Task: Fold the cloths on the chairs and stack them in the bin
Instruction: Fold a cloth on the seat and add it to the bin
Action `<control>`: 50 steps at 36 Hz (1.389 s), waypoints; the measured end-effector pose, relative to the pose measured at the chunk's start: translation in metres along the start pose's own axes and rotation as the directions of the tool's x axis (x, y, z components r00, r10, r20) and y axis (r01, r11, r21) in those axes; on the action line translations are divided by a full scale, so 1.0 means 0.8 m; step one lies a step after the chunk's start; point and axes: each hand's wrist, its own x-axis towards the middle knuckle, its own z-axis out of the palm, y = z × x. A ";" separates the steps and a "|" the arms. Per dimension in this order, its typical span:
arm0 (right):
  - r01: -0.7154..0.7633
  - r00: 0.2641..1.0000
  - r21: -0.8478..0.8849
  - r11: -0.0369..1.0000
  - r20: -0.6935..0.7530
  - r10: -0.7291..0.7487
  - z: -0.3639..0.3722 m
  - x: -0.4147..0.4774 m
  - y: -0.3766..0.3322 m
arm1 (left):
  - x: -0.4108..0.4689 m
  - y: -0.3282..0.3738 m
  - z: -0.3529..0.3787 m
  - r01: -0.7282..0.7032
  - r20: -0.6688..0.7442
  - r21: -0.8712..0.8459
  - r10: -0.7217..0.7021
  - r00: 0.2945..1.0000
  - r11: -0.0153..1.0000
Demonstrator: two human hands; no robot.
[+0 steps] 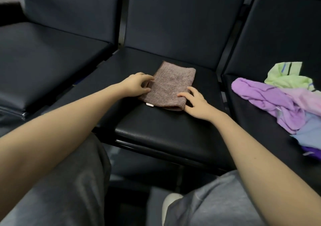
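From the head camera I saw the folded brown cloth [171, 84] lying flat on the middle chair seat [156, 131]. My left hand [137, 84] sat at its left edge with fingers curled; I could not tell whether they pinched the fabric. My right hand [196, 102] rested on the near right corner, fingers spread and relaxed. A loose pile of cloths [271, 100], purple, green, pink and blue, lay on the right chair seat [246, 121].

Loose grey fabric trousers [69, 182] are seen along the bottom edge. A rounded white shoe toe [171, 200] is shown between the two legs.
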 end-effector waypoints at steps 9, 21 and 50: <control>0.076 0.985 0.209 0.975 -0.170 -0.040 -0.008 0.004 -0.003 | 0.000 0.004 -0.007 0.099 0.043 -0.297 -0.090 0.995 0.950; -0.065 0.983 0.735 0.675 -0.070 0.172 -0.018 -0.005 0.001 | -0.015 0.005 -0.003 -0.126 0.123 -0.097 0.137 0.983 0.987; -0.209 0.715 0.574 0.791 -0.462 0.524 0.017 0.039 -0.027 | -0.002 0.063 0.037 0.236 -0.266 -0.181 -0.278 0.923 0.955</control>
